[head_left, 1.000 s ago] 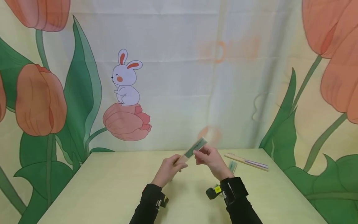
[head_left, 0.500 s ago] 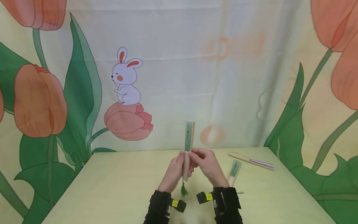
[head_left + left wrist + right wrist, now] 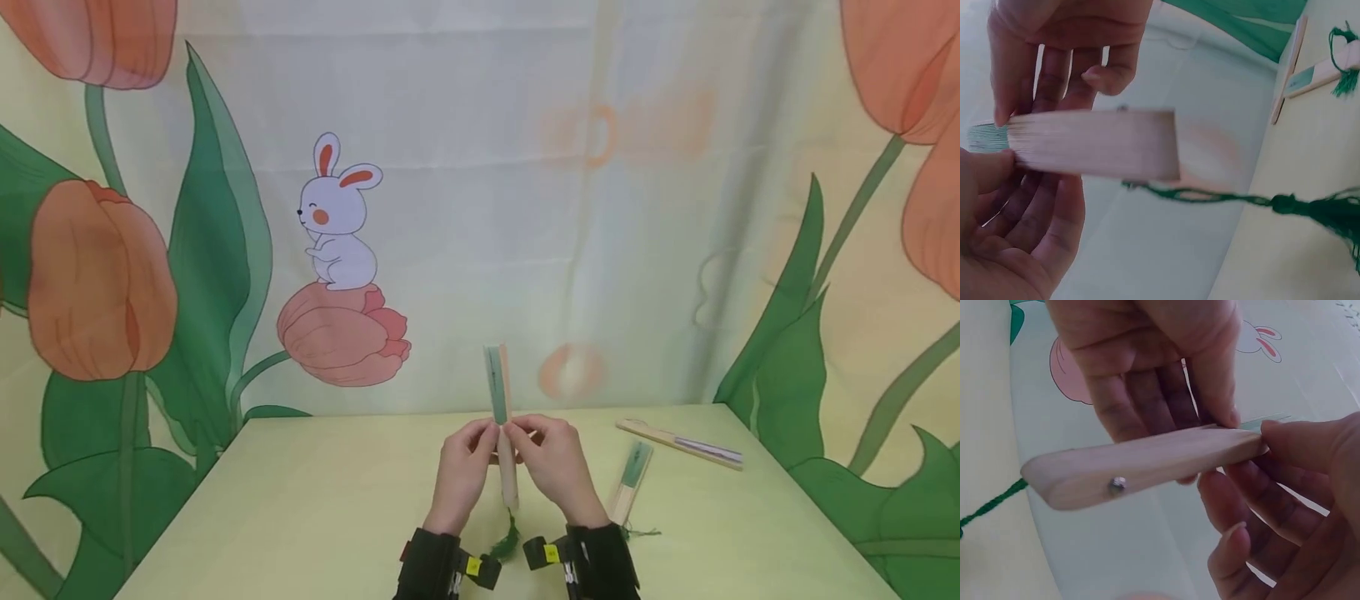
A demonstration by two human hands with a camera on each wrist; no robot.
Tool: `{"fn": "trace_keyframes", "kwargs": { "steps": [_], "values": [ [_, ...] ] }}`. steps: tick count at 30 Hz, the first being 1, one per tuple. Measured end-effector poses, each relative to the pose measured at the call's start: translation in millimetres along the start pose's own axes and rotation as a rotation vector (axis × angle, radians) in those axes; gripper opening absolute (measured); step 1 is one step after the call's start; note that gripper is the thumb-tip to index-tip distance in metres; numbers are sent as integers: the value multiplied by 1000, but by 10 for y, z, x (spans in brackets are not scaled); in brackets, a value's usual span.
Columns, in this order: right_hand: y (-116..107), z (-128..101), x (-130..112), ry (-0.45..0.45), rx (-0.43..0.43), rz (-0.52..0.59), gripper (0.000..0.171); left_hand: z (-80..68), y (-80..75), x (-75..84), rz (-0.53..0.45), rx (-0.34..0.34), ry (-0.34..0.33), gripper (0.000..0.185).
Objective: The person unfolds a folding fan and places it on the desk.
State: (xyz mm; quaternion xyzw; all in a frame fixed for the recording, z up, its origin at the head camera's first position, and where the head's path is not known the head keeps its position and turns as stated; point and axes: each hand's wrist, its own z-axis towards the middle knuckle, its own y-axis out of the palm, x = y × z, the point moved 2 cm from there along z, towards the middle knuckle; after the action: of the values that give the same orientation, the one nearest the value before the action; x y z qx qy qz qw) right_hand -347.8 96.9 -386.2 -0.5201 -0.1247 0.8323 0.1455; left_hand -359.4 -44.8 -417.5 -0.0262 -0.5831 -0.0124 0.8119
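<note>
Above the pale yellow desk (image 3: 337, 500), between the two hands, a folded fan (image 3: 507, 475) stands nearly upright, its green part at the top and its bare wooden ribs pointing down. The left hand (image 3: 461, 467) pinches it from one side and the right hand (image 3: 553, 467) from the other, thumbs close together near where the green meets the wood. The other fingers of both hands are bent behind the fan. A metal pin (image 3: 1117, 484) shows near the wooden end in the right wrist view, and a green tassel (image 3: 507, 540) hangs from that end on a thin cord.

On the desk, to the right of the right hand, lies a second fan (image 3: 632, 483), also folded and green at its far end, with a dark green cord (image 3: 640, 532) by its near end. Just beyond it, set at a slant, lies a third fan (image 3: 678, 444) with a pale purple strip. Behind the desk hangs a curtain (image 3: 465, 208) printed with tulips and a white rabbit (image 3: 341, 225).
</note>
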Motion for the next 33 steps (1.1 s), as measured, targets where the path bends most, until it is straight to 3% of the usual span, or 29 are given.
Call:
{"fn": "trace_keyframes", "kwargs": {
  "steps": [8, 12, 19, 33],
  "values": [
    [-12, 20, 32, 57, 29, 34, 13, 20, -58, 44, 28, 0, -23, 24],
    [-1, 29, 38, 121, 31, 105, 12, -5, -94, 87, -19, -30, -24, 26],
    [27, 24, 72, 178, 24, 234, 14, 18, -136, -45, -143, -64, -75, 28],
    [39, 29, 84, 238, 30, 310, 16, 23, -157, -55, -159, -68, -102, 33]
  ]
}}
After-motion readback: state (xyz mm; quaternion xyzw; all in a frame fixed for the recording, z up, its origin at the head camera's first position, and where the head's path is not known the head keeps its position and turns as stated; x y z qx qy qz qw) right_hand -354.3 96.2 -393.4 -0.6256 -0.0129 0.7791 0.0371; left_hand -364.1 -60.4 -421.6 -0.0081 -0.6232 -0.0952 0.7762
